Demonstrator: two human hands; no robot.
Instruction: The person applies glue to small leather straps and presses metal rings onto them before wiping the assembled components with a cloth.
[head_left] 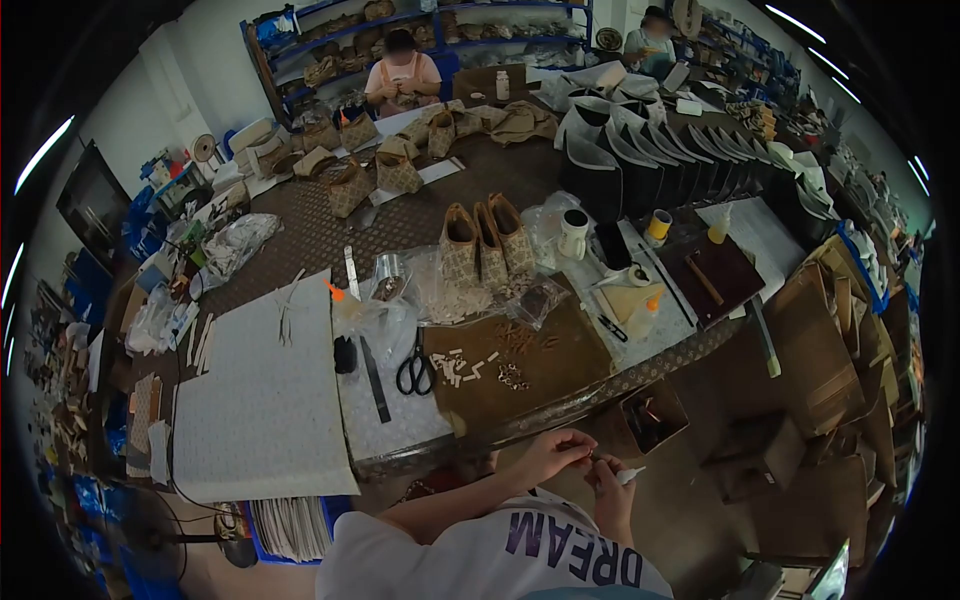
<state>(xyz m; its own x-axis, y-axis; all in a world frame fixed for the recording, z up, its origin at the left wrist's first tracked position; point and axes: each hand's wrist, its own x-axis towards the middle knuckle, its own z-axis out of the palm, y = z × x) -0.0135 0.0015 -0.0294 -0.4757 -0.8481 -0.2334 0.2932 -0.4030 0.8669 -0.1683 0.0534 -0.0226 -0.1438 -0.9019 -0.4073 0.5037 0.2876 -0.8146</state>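
Close to my body, beyond the table's front edge, both hands meet at the fingertips. My left hand [556, 456] is closed in a pinch on a tiny dark piece I cannot make out. Fingers bent, my right hand [608, 483] touches the same spot, and a small white pointed thing [630, 475] sticks out of it. On the brown work mat [500, 397] nearest my hands lie small white strips [458, 368], a pile of metal rings [513, 377] and several small brown pieces [527, 338]. Black scissors [415, 372] rest left of the mat.
Patterned shoes [485, 240] stand mid-table behind the mat. Further right are a white jug [573, 235], a yellow-labelled pot [658, 227] and a hammer [704, 278]. An open box [652, 418] sits below the front edge. Two people work at the back.
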